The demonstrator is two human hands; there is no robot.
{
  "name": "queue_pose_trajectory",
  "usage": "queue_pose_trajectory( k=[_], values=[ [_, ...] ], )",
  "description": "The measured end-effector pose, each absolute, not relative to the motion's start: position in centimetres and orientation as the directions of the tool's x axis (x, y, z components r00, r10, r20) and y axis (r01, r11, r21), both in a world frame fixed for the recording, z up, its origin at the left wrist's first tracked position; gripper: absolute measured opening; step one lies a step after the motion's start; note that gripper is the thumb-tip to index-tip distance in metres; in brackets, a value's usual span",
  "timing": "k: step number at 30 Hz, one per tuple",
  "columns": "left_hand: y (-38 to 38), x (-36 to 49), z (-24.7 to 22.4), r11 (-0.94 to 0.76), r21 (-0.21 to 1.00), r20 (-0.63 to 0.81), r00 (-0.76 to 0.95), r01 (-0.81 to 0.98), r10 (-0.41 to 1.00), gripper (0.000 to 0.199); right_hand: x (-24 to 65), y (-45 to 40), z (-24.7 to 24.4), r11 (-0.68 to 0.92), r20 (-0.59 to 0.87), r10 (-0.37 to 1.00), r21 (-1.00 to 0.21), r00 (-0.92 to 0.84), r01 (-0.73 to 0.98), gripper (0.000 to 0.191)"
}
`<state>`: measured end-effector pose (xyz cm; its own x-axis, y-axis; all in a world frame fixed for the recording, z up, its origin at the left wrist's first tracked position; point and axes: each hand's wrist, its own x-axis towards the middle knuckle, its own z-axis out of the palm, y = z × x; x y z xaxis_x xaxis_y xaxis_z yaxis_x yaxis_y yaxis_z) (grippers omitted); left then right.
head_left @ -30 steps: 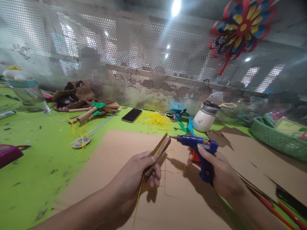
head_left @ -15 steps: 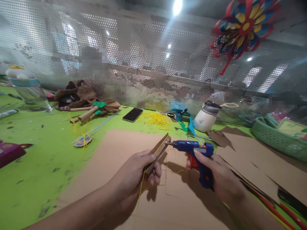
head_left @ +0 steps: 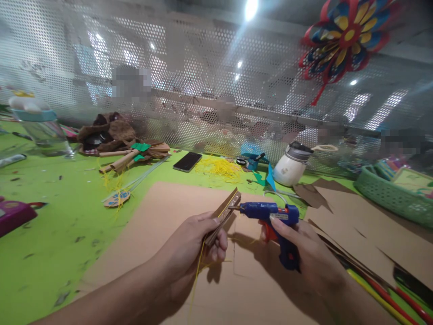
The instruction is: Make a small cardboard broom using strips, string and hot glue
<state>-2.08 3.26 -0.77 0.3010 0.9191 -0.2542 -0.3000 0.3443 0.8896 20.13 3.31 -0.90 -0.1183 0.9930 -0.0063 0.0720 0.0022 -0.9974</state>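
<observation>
Pinched in my left hand (head_left: 199,234) is a folded brown cardboard strip (head_left: 227,208), tilted up to the right. A yellow strand (head_left: 197,277) runs along its fold and hangs down below my fingers. My right hand (head_left: 304,243) grips a blue hot glue gun (head_left: 267,211), its fingers around the handle by the orange trigger. The gun's nozzle points left and meets the strip's inner face, where small shiny glue spots show. Beneath both hands lies a large brown cardboard sheet (head_left: 169,203).
Behind the sheet are a phone (head_left: 187,161), a yellow shredded-paper pile (head_left: 221,169) and a white jar (head_left: 292,164). Rolled cardboard pieces (head_left: 125,160) lie left. At right stand a green basket (head_left: 392,194) and more cardboard (head_left: 365,234). A perforated panel (head_left: 203,67) rises behind the green table (head_left: 67,203).
My right hand has brought the glue gun slightly left and down, so its nozzle sits lower along the strip. More glue spots show above it. My left hand stays in place.
</observation>
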Motion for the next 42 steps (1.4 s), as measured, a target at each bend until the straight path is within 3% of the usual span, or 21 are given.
queue_pose_trajectory(
  k=[8,16,23,27,37,42],
  values=[
    [3.3,-2.2,-1.1,0.315,0.916,-0.243,0.282,-0.248,0.928,0.033,20.3,4.2,-0.6,0.06,0.059,0.996,-0.998,-0.063,0.012,0.033],
    [3.4,-2.1,-0.9,0.349,0.889,-0.275,0.263,-0.296,0.925,0.029,20.1,3.1,-1.3,0.025,0.004,0.981,-0.994,-0.196,0.104,0.033],
    [2.9,-1.9,-0.3,0.333,0.914,-0.28,0.236,-0.23,0.931,0.027,20.1,3.2,-0.8,-0.022,-0.035,0.988,-0.996,-0.149,0.091,0.035],
    [2.7,-1.8,-0.5,0.31,0.924,-0.255,0.246,-0.225,0.935,0.024,20.0,3.2,-0.6,0.03,0.013,0.995,-0.985,-0.101,0.17,0.039],
    [2.9,-1.7,-0.6,0.316,0.906,-0.238,0.278,-0.283,0.931,0.018,20.1,2.9,-1.3,0.067,0.01,0.963,-0.977,-0.27,0.201,0.038],
    [3.0,-1.7,-0.4,0.339,0.908,-0.272,0.271,-0.244,0.923,0.023,20.7,3.4,-1.3,0.102,0.045,0.974,-0.961,-0.22,0.256,0.04]
  ],
)
